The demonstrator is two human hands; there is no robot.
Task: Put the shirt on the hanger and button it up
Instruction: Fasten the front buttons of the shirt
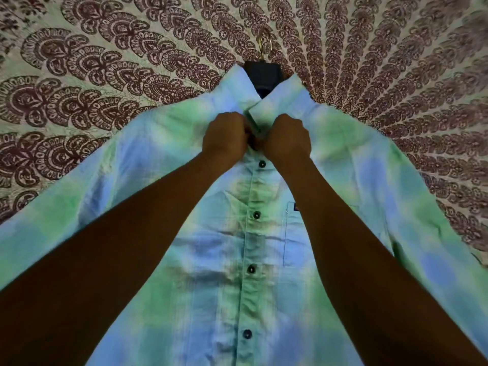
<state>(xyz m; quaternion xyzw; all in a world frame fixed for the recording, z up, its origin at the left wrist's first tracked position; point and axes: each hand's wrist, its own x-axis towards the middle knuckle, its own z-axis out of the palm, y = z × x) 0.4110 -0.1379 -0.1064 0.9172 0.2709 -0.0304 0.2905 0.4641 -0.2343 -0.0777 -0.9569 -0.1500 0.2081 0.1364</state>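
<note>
Both fists, left hand (226,134) and right hand (286,137), are curled tight, pinching the shirt (264,260) front just under the collar (knuckles nearly touching).

Left hand (224,136) and right hand (286,138): knuckles face the camera and the fingertips curl under, out of sight. Which part of the placket each one pinches cannot be told. The spot between the two fists is covered.

Hanger (262,75): only the dark neck shows in the collar opening. Its shoulders are hidden inside the shirt (224,260).

Hook (264,46): blurred.

Shirt: hem cut off by the bottom edge, sleeve ends cut off by the left and right edges. The forearms cover strips of the front and themselves run off the bottom corners.

Pocket label (297,208): too small to read.
</note>
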